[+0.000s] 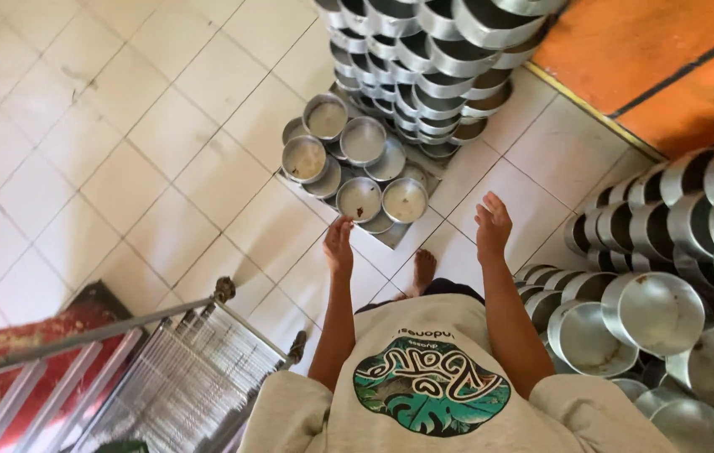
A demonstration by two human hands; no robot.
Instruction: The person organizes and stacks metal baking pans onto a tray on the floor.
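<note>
Left hand (338,245): empty, fingers loosely apart, held above the tiled floor (122,168) just near of the low pans (357,159). Right hand (492,225): empty, fingers apart, palm turned inward, level with the left hand and well apart from it.

Low pans: round metal pans in short stacks on a flat tray (399,235) on the floor, just far of both hands; several hold brownish residue. Neither hand touches them.

Tall stacks (432,59): nested pans at far centre, behind the low pans. More pans (659,310) lie piled on the right. A wire rack (181,377) stands near left. One bare foot (424,270) shows between the forearms.
</note>
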